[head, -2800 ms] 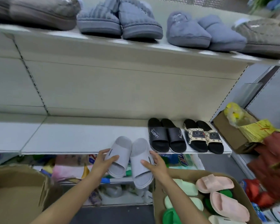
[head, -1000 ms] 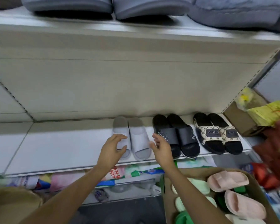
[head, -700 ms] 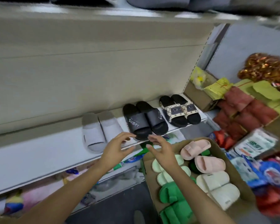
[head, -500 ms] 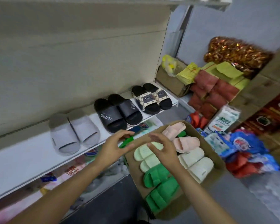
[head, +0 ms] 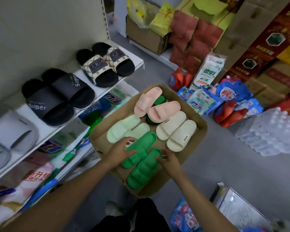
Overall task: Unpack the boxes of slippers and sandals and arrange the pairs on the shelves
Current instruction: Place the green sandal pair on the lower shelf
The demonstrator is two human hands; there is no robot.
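Over the open cardboard box (head: 201,129) on the grey floor, both of the person's hands reach a pair of bright green slides (head: 141,162) lying side by side at the near end. The left hand (head: 120,150) rests on the strap of the left slide, fingers loosely spread and slightly curled over it. The right hand (head: 168,158) touches the outer edge of the right slide, fingers bent against its side; whether either hand actually grips cannot be told. Further inside the box lie a pale mint pair (head: 124,130), a cream pair (head: 176,131) and a pink pair (head: 155,106). On the white shelf (head: 137,61) to the left stand a grey pair (head: 12,139), black "Super" slides (head: 57,96) and black sandals with patterned cream straps (head: 105,64), each pair side by side.
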